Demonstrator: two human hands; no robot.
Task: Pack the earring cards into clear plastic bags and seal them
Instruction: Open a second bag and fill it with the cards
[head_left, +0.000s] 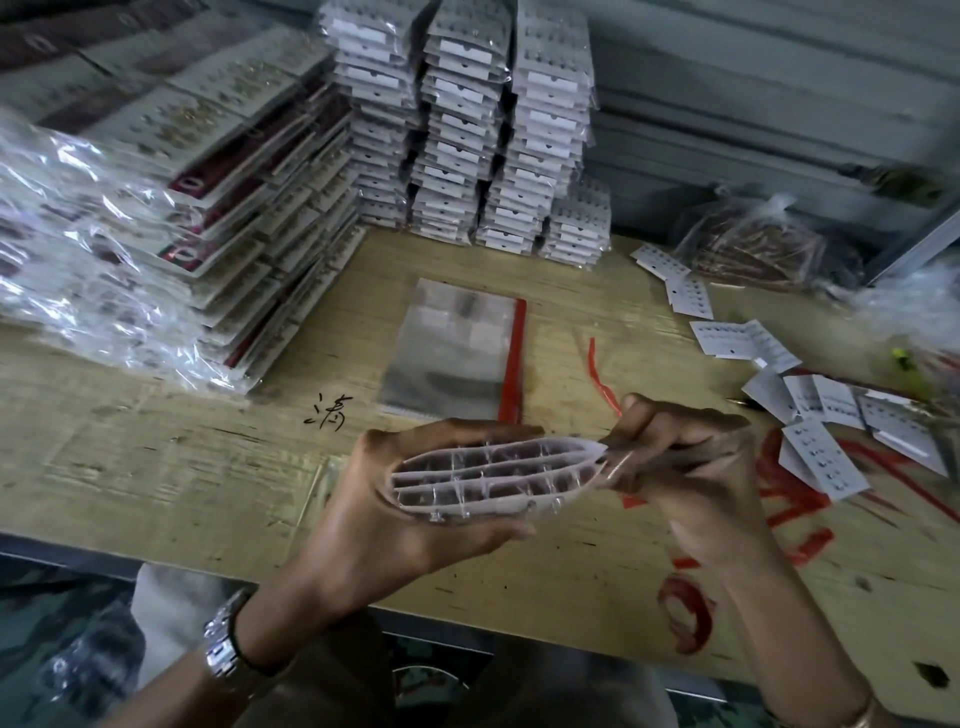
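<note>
Desk (171, 467): pale plywood with rough grain, red painted marks across the right part, and a black handwritten character (327, 413) near the middle.
Wall (779, 104): grey horizontal panels right behind the desk.
Earring cards (493, 475): a small bundle of white cards held edge-on above the desk's near edge, bowed apart so the gaps between them show.
Left hand (415, 514): curled around the bundle's left end, thumb on top and fingers beneath.
Right hand (691, 467): pinching the bundle's right tip.
Clear plastic bags (452, 348): a flat pile with a red seal strip along its right edge, lying mid-desk beyond the hands.
Red strip (600, 376): a loose peeled ribbon just right of the bags.
Loose cards (823, 460): scattered on the right of the desk, some overlapping.
Packed stacks (467, 130): tall columns of bagged cards against the wall.
Left piles (156, 218): slanting heaps of bagged cards, plastic glinting.
Wristwatch (223, 647): metal, on the left wrist.
</note>
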